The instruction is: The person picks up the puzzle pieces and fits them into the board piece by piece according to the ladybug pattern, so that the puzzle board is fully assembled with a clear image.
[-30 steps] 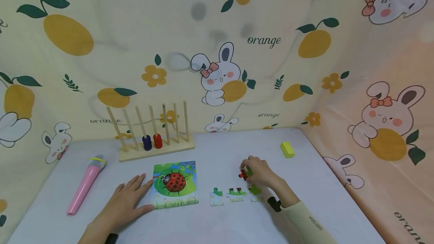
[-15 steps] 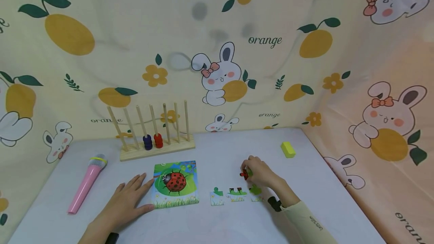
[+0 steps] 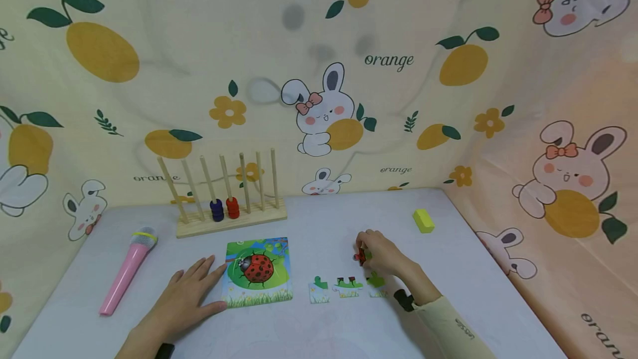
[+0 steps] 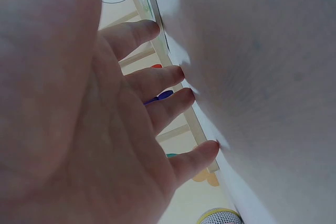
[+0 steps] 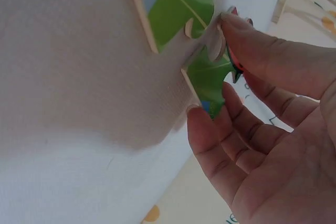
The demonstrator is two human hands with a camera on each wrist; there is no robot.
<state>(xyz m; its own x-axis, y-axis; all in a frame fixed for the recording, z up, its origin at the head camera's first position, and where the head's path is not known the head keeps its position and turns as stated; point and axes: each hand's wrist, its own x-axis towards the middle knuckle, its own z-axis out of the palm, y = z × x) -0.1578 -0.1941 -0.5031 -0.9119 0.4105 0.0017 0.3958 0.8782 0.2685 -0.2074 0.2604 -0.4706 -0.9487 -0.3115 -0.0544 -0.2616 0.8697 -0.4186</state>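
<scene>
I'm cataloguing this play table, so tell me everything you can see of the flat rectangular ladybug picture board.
The thin rectangular ladybug picture board lies face up on the white tabletop, slightly turned. Its print shows a red, black-spotted ladybug on a green oval, with leaves and blue above and grass and small flowers below. Wood or card, I cannot tell. The bare left hand's index fingertip and thumb tip meet or nearly meet its left edge.

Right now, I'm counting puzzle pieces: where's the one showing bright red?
In the head view, right of centre, the right hand pinches the piece beyond three grassy pieces.
</scene>
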